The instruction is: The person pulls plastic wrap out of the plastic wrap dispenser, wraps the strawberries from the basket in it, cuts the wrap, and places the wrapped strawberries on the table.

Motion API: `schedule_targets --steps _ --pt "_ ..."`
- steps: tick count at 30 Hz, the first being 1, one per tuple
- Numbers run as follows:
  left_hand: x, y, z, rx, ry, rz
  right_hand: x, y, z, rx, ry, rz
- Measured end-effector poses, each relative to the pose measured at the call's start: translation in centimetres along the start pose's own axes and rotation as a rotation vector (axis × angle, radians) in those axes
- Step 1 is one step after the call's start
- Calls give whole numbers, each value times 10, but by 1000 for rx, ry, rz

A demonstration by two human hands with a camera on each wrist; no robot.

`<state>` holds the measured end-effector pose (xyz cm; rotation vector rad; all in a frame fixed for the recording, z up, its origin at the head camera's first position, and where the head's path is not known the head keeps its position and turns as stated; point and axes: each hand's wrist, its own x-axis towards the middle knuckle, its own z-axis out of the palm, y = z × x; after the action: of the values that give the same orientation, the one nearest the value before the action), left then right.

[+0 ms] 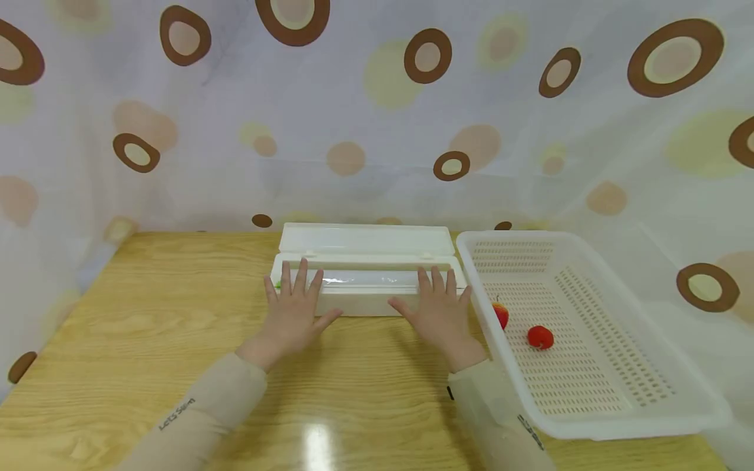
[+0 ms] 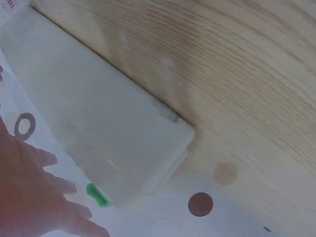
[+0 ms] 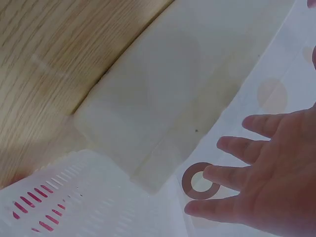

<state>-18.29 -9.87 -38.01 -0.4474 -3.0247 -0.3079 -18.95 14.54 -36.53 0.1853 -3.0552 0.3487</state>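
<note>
A long white dispenser box [image 1: 359, 305] sits on the table with its lid [image 1: 368, 239] tipped back. Inside lies a shiny roll of clear film [image 1: 371, 278]; a bit of green [image 2: 98, 195] shows at its left end. My left hand [image 1: 290, 320] is spread over the box's left end, fingers straight. At the right end, my right hand [image 1: 438, 317] is spread the same way. Neither hand grips anything. In the wrist views, the left hand [image 2: 34, 187] and right hand [image 3: 276, 173] appear above the box; whether they touch it I cannot tell.
To the right stands a white slotted plastic basket [image 1: 612, 327], close beside the box. In it lie a round red fruit [image 1: 540, 337] and a red-yellow fruit [image 1: 501, 315] partly hidden by the rim. A patterned curtain [image 1: 353, 98] hangs behind the wooden table [image 1: 194, 294].
</note>
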Motion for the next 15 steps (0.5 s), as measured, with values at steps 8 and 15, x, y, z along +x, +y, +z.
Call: schedule_targets --steps 8,15 --pt "1 -10 1 -18 5 18 1 4 -4 -30 -21 27" --pt "1 -12 2 -37 32 21 0 9 -6 -67 -20 4"
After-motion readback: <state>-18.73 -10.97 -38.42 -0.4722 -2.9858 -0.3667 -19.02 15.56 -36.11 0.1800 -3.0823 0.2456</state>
